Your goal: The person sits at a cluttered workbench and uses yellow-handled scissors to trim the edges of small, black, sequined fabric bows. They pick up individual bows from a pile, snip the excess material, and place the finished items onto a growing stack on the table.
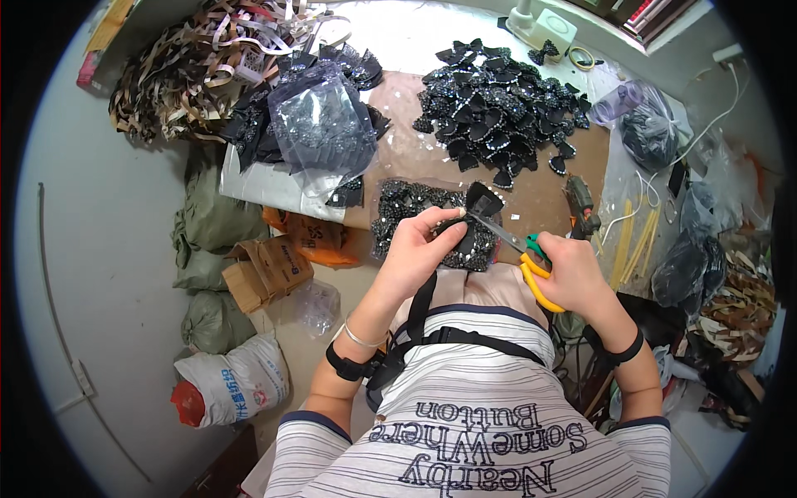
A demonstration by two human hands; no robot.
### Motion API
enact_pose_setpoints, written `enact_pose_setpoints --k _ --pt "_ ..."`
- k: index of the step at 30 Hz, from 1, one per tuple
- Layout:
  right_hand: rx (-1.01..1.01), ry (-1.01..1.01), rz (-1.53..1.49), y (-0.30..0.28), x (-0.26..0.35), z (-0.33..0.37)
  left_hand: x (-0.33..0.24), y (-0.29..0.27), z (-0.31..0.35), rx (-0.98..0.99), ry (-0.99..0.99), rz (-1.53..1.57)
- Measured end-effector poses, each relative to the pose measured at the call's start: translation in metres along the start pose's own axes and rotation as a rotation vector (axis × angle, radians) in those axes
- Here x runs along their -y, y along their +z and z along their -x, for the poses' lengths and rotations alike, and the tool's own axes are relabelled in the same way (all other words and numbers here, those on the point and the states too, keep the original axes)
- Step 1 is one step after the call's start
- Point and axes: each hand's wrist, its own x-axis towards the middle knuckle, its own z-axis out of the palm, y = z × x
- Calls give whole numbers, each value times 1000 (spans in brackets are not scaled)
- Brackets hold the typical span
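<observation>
My left hand (425, 246) pinches a black bow (484, 200) between thumb and fingertips, just above my lap. My right hand (573, 272) grips a pair of scissors (534, 270) with yellow and green handles. Their blades point up and left, with the tips at the middle of the bow; whether they touch it I cannot tell. Beneath the bow lies a clear bag of sparkly black pieces (407, 206) at the table's near edge. Farther back on the brown table (398, 149) spreads a large pile of black bows (490, 112) with shiny trim.
Plastic-wrapped black pieces (322, 124) lie at left, before a heap of ribbon strips (187, 70). A glue gun (580, 203), yellow sticks (635, 245) and a white cord (697, 141) are at right. A cardboard box (270, 270) and sacks (237, 378) stand at lower left.
</observation>
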Motion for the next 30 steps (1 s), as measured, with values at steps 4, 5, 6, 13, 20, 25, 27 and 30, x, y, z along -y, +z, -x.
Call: enact_pose_setpoints --k 4,5,6,13,20,25,27,30 --pt "58 72 -105 3 -6 3 -9 4 -3 33 -84 71" --pt "97 107 -132 3 -7 4 -9 5 -4 36 -78 75" --pt "122 145 -191 4 -7 5 -9 6 -5 38 -72 78" --pt "240 328 -670 14 -9 12 -15 13 -12 76 -103 154" --pt "-15 290 -192 16 -1 13 -7 17 -20 -111 203 -537" --pt "-122 372 -470 11 -4 17 2 3 -29 -314 394 -750" --pt "-49 382 -617 -5 -6 19 2 -2 -28 -213 191 -468" --pt "275 318 -675 -15 5 12 -2 4 -27 -93 -53 -3"
